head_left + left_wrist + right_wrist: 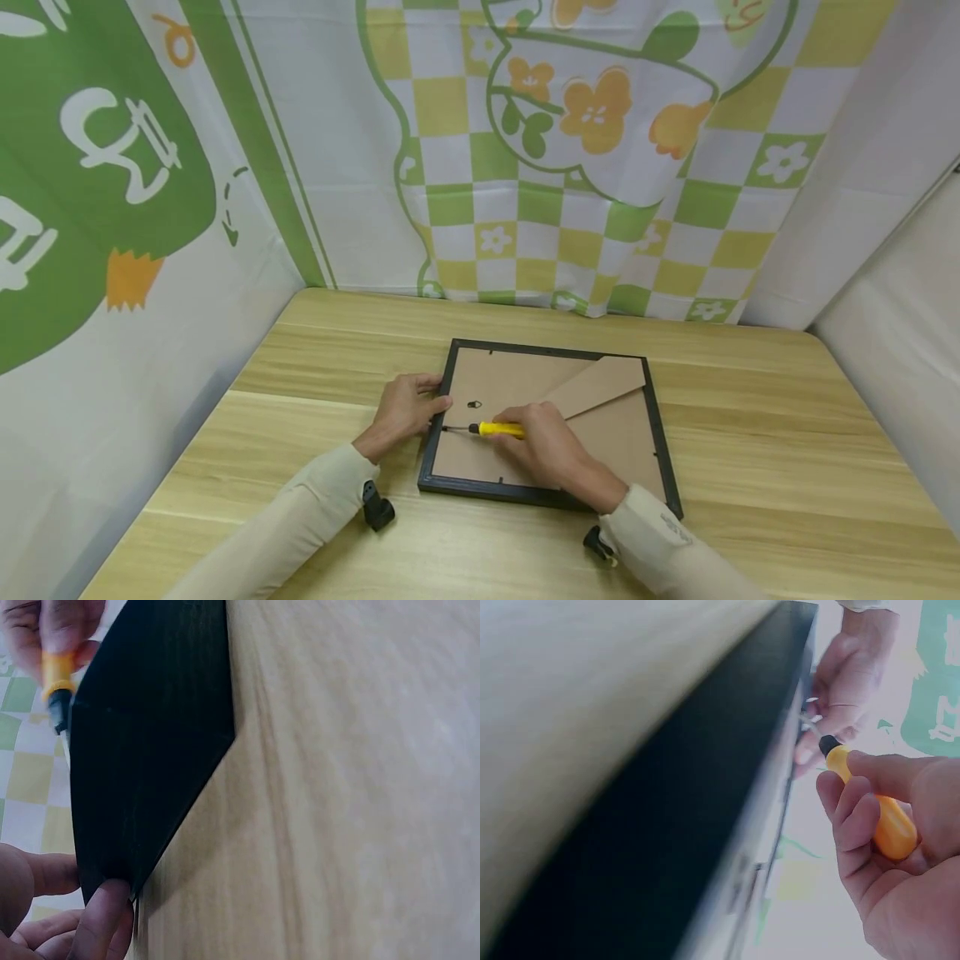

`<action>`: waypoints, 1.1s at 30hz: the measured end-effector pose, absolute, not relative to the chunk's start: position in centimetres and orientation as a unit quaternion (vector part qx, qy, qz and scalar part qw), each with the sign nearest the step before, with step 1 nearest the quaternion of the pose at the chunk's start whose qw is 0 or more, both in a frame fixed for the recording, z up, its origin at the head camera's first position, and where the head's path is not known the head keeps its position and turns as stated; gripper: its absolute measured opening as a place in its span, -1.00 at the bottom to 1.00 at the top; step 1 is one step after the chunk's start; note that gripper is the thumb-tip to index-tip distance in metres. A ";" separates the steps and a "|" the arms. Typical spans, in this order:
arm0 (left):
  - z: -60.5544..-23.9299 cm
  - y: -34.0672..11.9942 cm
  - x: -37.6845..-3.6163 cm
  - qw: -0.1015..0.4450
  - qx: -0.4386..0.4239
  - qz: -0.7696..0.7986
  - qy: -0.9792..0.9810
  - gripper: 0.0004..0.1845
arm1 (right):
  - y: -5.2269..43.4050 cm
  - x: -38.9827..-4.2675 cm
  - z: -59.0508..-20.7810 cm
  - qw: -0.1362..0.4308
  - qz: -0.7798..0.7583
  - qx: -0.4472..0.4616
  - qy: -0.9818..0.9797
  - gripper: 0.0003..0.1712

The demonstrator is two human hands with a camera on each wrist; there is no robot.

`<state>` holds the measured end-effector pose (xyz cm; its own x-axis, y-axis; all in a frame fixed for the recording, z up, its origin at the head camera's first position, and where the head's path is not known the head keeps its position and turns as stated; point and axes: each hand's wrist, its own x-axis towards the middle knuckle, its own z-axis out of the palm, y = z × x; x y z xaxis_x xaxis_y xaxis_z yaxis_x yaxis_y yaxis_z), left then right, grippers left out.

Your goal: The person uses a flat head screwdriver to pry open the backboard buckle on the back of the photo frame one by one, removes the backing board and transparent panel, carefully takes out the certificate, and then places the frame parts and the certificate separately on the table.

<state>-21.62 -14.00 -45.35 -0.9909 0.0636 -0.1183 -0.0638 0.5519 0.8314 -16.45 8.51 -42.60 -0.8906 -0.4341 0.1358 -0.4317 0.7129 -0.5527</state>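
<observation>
A black picture frame (551, 497) lies face down near the middle of the wooden table (780, 467), brown backing board (517, 379) up, w/ a folded stand flap (600, 385) running diagonally toward the far right corner. Right hand (546, 446) rests over the backing, fingers curled round a small yellow-handled screwdriver (498, 430); its thin metal shaft points left, tip at the inside of the frame's left edge, approx. halfway along that side. Right wrist view: fingers wrap the yellow handle (877, 810) firmly, black collar at the front, frame's dark side (705, 802) filling the foreground. Left hand (405, 408) sits on the table just outside the frame's left edge, fingers bent over and pressing on the black rim, thumb near the screwdriver tip. Left wrist view: fingertips (105, 915) touch the frame's black edge (150, 750), screwdriver (56, 679) beyond. Small dark keyhole hanger (474, 405) in the backing, just above the shaft. Both arms in cream sleeves (300, 517). Behind the table hangs a green, yellow & white patterned cloth (570, 167).
</observation>
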 end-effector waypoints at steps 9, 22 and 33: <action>-45.5 -14.1 -21.7 0.068 -0.004 0.469 0.881 -0.50 | 7.1 -17.2 -40.5 -0.007 -0.297 -0.275 0.914 -0.78; -45.5 -14.2 -21.8 0.046 0.014 0.438 0.898 -0.55 | 3.6 -18.2 -37.7 -0.003 -0.238 -0.345 0.908 -0.79; -45.6 -14.2 -21.8 0.040 0.013 0.437 0.899 -0.54 | 3.4 -18.5 -37.6 0.006 -0.252 -0.331 0.909 -0.79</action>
